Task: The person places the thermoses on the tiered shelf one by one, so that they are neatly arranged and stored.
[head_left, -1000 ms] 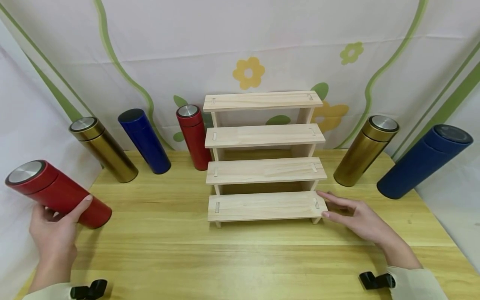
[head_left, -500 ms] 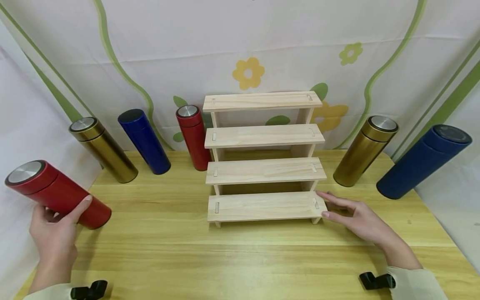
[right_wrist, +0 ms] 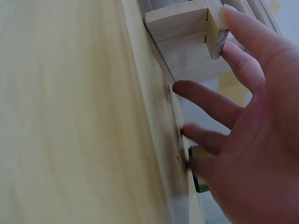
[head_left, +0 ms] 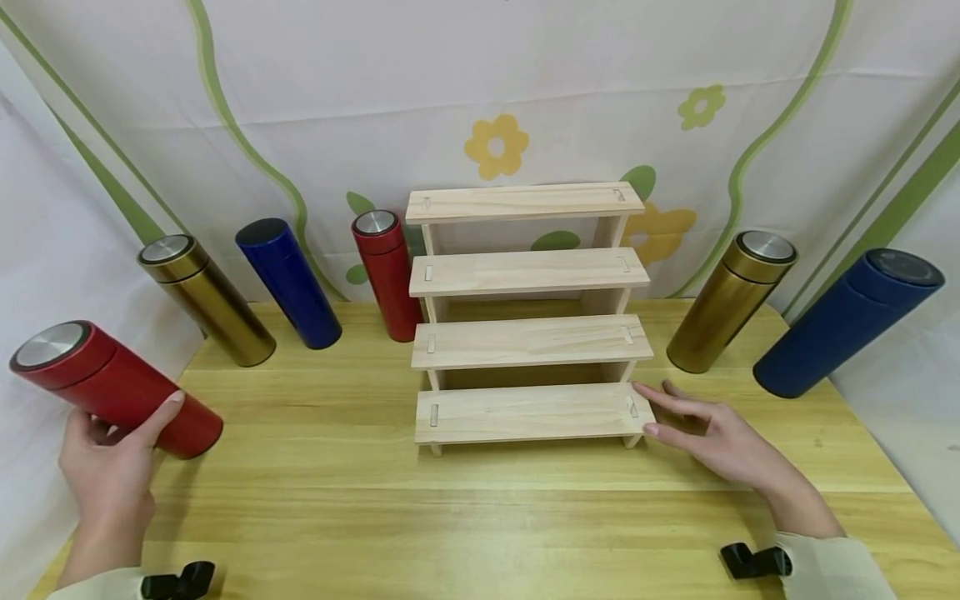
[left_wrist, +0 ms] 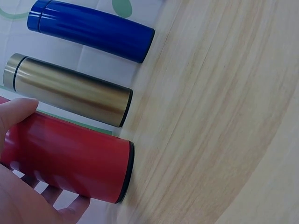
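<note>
At the left side of the table, my left hand grips a red thermos flask with a silver-topped lid, thumb on one side and fingers round the other. The flask's base appears to meet the tabletop in the left wrist view. A pale wooden stepped rack with several shelves stands in the middle. My right hand touches the right end of its lowest shelf with thumb and index finger. Its other fingers extend loosely beside the tabletop in the right wrist view.
Behind the left hand stand a gold flask, a blue flask and another red flask close to the rack. Right of the rack are a gold flask and a larger dark blue flask. A patterned cloth hangs behind.
One of my right hand's rear fingers has lifted slightly and now shows behind the index finger. The left hand, the flasks and the rack stay where they were.
</note>
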`<state>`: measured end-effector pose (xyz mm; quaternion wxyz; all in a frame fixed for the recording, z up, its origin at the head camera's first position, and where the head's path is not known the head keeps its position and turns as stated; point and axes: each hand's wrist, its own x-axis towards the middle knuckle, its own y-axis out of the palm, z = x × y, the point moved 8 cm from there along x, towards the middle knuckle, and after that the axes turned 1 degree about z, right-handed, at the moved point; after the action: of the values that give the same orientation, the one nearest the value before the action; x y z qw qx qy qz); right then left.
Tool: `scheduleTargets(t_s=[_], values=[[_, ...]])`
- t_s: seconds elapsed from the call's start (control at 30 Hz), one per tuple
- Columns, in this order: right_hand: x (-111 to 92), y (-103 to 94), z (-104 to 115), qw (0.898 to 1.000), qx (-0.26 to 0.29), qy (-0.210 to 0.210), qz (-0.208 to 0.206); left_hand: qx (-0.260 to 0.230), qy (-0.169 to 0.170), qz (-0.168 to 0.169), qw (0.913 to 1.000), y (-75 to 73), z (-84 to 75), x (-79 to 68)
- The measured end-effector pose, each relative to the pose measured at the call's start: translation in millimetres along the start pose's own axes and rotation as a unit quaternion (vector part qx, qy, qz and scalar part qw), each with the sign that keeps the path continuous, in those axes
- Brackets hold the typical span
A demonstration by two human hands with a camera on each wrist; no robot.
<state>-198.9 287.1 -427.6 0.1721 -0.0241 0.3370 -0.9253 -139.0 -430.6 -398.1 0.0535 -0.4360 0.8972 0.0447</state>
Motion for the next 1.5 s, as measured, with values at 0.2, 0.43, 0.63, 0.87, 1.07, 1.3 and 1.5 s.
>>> scheduleTargets(t_s=[0.2,0.43,0.63,0.87,1.07,1.3,1.5], values=[[-1.1,-2.1,-1.1,1.000,-0.011,0.007,0.000,0.011,0.003,0.000,0.9999,1.1,-0.8,-1.5],[0.6,-1.1,-3.7,1.000,-0.007,0.015,0.001,0.023,0.018,-0.001,0.9996,-0.9,-2.7,-2.1],[1.0,0.1,-3.7,1.000,0.001,0.018,0.009,0.064,0.022,0.007,0.9977,-0.3,-1.3,-6.3],[1.0,-0.2,-3.8,1.000,0.004,0.019,0.010,0.061,0.040,0.038,0.9966,14.4,-10.8,-14.5],[1.3,-0.6,-5.8,1.000,0.005,0.026,0.011,0.091,0.049,0.069,0.9922,28.5,-22.1,-23.1],[0.8,-1.2,-6.4,1.000,0.006,0.027,0.011,0.148,0.070,0.100,0.9815,49.2,-36.0,-37.1],[0.3,-1.5,-6.1,1.000,0.003,0.024,0.008,0.161,0.070,0.101,0.9792,64.6,-46.2,-51.8]])
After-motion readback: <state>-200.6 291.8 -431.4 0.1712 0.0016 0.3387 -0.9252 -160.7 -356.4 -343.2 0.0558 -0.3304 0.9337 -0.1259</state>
